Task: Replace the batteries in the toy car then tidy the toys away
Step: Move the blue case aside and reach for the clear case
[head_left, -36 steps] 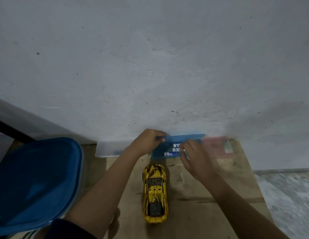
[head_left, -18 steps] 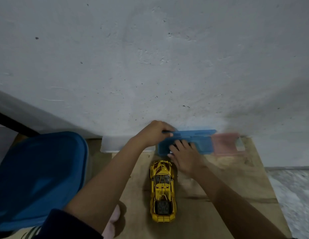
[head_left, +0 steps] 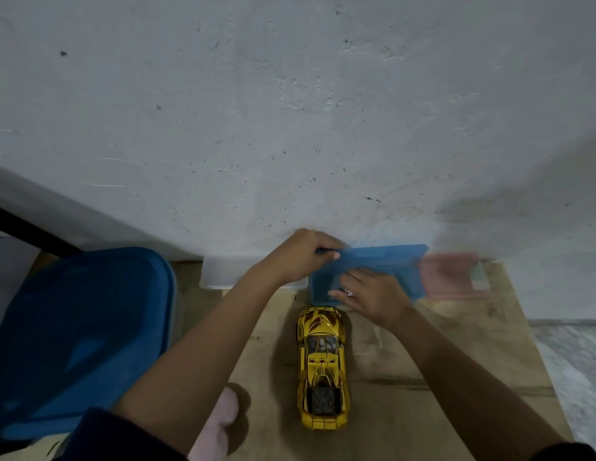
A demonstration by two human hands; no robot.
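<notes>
Hands (head_left: 301, 257) (head_left: 373, 299), two, on one blue box (head_left: 389, 261); one yellow car (head_left: 323, 367).

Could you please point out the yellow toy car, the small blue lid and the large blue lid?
yellow toy car (head_left: 321, 362): head view, on its roof.
small blue lid (head_left: 389, 261): head view, on its top face.
large blue lid (head_left: 80, 327): head view, near its middle.

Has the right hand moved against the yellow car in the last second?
Yes. The right hand moved left over the blue box, nearer the yellow car.
</notes>
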